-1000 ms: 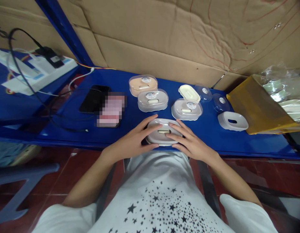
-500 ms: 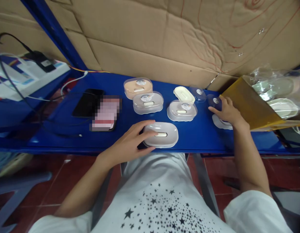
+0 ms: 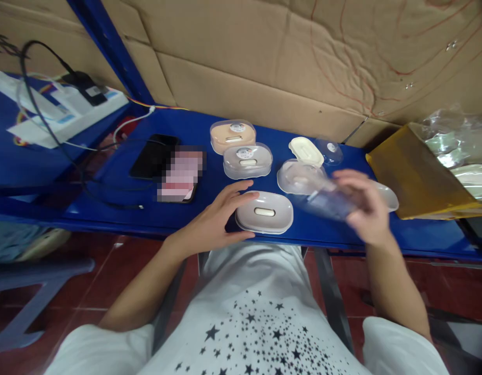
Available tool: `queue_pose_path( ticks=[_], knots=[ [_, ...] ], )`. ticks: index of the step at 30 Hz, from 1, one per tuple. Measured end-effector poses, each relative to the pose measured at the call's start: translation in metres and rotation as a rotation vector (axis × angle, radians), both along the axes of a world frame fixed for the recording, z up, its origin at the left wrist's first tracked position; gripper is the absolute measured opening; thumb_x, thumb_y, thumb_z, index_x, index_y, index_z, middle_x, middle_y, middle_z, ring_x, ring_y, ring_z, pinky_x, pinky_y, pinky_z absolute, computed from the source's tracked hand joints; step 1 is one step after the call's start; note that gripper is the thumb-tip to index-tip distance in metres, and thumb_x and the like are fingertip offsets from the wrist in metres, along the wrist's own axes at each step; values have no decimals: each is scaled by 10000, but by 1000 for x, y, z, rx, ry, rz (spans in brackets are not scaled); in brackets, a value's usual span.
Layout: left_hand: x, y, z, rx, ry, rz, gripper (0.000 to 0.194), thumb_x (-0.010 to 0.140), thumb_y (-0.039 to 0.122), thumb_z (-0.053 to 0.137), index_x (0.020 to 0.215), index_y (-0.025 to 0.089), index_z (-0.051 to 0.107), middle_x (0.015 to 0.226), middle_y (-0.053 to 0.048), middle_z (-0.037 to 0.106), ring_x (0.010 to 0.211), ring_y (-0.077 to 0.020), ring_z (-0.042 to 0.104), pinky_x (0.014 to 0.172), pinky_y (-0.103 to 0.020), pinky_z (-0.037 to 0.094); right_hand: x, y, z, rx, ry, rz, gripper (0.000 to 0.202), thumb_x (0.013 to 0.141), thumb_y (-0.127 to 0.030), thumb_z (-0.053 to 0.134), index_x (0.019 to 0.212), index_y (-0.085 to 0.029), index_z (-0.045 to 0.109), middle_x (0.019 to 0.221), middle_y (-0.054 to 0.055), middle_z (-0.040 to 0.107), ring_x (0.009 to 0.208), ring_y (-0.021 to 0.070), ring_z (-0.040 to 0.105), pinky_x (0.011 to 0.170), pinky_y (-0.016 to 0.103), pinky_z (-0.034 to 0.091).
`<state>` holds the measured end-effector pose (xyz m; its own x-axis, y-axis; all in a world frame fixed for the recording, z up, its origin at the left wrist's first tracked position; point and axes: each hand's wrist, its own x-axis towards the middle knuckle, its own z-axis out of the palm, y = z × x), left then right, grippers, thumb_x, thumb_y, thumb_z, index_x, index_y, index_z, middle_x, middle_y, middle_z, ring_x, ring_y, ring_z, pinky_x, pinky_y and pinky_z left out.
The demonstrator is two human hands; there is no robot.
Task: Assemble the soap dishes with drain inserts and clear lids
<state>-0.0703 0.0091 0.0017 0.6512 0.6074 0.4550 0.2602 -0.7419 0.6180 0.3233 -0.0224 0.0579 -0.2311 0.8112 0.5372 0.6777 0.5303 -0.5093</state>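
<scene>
A grey oval box [image 3: 264,221] with a pale handle lies near the front edge of the blue table. My left hand [image 3: 215,221] is beside its left end, thumb and fingers spread. My right hand [image 3: 366,203] grips a clear plastic cover [image 3: 329,200], blurred by motion, in front of another clear-covered box [image 3: 297,177]. Behind stand a peach box [image 3: 231,139] and a grey box [image 3: 246,162], both under clear covers with round labels. A cream oval piece [image 3: 306,151] and a clear cover [image 3: 330,150] lie at the back.
On the right, a yellow-brown carton [image 3: 424,177] holds plastic-wrapped pieces. A white oval piece [image 3: 387,195] lies beside it. Two phones, a black one [image 3: 149,156] among them, are on the left. Cables run to a white power strip [image 3: 41,130]. Cardboard [image 3: 241,62] stands behind.
My right hand has lifted the clear cover from beside the carton and moved it left. My left hand no longer reaches the grey box's handle. The view has shifted slightly.
</scene>
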Motion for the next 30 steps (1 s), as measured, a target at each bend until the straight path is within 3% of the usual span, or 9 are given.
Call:
queue_pose_path(
  ticks=[2,4,8,14,21,26,30],
  knots=[
    [-1,0,0,15,-30,11,886,963,356,854,1682,404,339,1748,-138,349,1628,-359,399,1310,-630,431,-37,-9,-9,-42,-88,276,508,998,-597,699,1434,-343,653,1477,115,650,1398,354,639,1164,550,559],
    [-1,0,1,10,-19,4,846,962,380,853,1664,420,384,1735,-121,372,1608,-355,430,1297,-616,457,-60,-8,-19,-67,-130,380,483,1017,-474,726,1476,-359,627,1496,97,631,1425,325,627,1193,527,550],
    [0,-1,1,-24,29,-4,673,996,400,809,1594,424,501,1715,-90,401,1562,-339,493,1289,-575,483,-70,-1,-33,-110,-193,372,520,1051,-410,701,1551,-357,568,1555,106,575,1501,315,564,1228,546,532],
    [1,-1,2,-68,17,43,483,1049,375,742,1506,370,585,1701,-85,420,1467,-295,591,1255,-528,526,-70,0,-35,-129,-296,382,578,1092,-367,636,1646,-373,475,1673,94,511,1601,323,457,1293,593,459],
    [2,2,1,-55,36,46,471,1068,335,702,1515,336,555,1705,-100,414,1562,-307,502,1303,-556,465,-68,7,-32,-148,-360,362,569,1131,-365,562,1680,-362,412,1738,96,462,1641,307,406,1321,618,412],
    [4,4,0,-69,71,63,472,1056,426,719,1488,328,555,1712,-113,389,1626,-320,414,1333,-575,414,-73,9,-35,-123,-366,346,644,1082,-518,640,1668,-356,427,1719,121,477,1591,334,483,1271,618,487],
    [6,3,0,-79,101,94,465,1051,435,716,1474,315,561,1681,-121,416,1617,-329,422,1332,-570,411,-79,5,-37,-124,-368,305,577,1106,-499,594,1648,-351,465,1718,96,492,1564,320,522,1247,581,528]
  ],
)
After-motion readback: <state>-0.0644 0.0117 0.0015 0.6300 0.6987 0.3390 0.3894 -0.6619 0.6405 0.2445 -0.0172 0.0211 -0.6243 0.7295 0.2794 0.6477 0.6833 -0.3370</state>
